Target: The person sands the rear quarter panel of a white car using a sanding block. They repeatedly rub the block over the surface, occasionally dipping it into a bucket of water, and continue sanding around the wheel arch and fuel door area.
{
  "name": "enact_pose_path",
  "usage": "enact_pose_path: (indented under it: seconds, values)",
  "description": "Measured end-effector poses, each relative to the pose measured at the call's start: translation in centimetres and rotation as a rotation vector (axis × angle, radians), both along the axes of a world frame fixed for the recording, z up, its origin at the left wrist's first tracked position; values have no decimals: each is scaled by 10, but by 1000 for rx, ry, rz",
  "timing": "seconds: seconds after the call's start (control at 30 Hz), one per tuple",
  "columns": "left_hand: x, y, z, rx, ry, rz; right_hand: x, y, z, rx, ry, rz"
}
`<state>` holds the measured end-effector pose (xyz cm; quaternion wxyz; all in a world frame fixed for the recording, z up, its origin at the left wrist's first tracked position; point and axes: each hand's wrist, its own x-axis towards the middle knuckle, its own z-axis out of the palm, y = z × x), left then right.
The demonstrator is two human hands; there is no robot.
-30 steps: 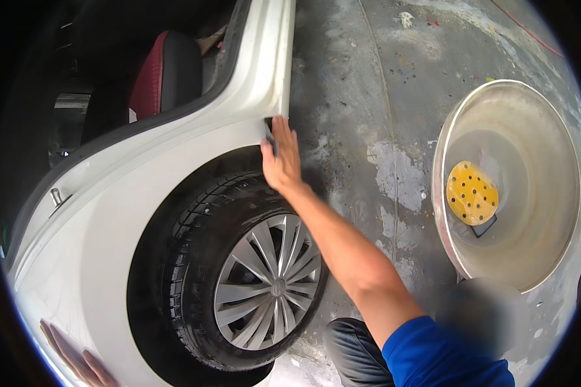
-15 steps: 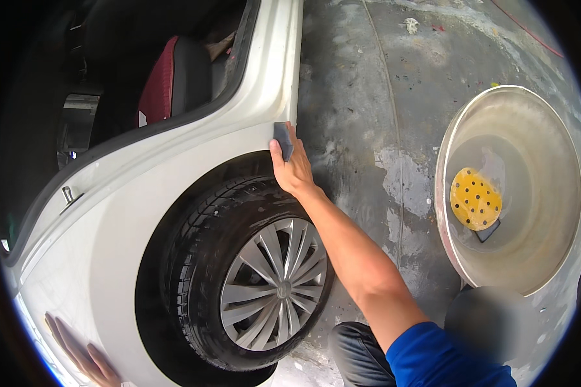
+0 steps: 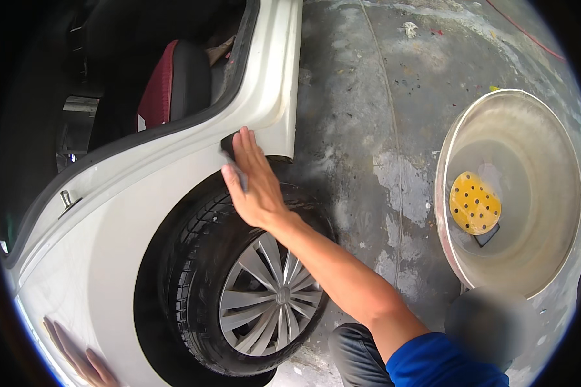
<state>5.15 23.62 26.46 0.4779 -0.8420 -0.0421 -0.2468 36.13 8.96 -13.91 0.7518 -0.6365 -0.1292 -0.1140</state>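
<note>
Stained concrete floor [image 3: 381,129] | right hand [image 3: 255,184] flat, fingers pressing one dark pad [image 3: 229,143] to white fender [image 3: 174,174] above one wheel [image 3: 265,297] | left hand [image 3: 77,355] spread flat on fender | one basin [image 3: 561,168], one yellow disc [image 3: 474,203]

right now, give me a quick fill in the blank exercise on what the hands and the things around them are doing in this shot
1. The right hand presses a dark sanding block against the ____ car panel.
2. The left hand lies flat on the same ____.
3. A yellow sanding disc lies inside the round ____.
4. Below the right hand sits a ____ with silver spokes.

Missing words: white; panel; basin; wheel
</note>
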Motion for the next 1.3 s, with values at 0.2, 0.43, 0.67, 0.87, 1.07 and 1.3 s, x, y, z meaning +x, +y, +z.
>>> enact_pose_path:
  seconds: [0.2,0.43,0.67,0.87,1.07,1.3]
  values:
    - [14,-20,-8,-59,-30,3,44,-19,-33,-20,273,-24]
    - [4,-11,-7,-40,-42,8,6,4,1,80,-181,-42]
    - [7,-1,4,0,6,-36,54,-7,-25,47,333,-29]
    - [-2,0,-4,-28,-17,-4,-10,10,31,-59,-209,-17]
    - [2,-5,3,-12,35,-31,56,3,-59,246,249,-51]
    - [-1,-15,1,35,96,51,-24,16,91,-79,-10,-21]
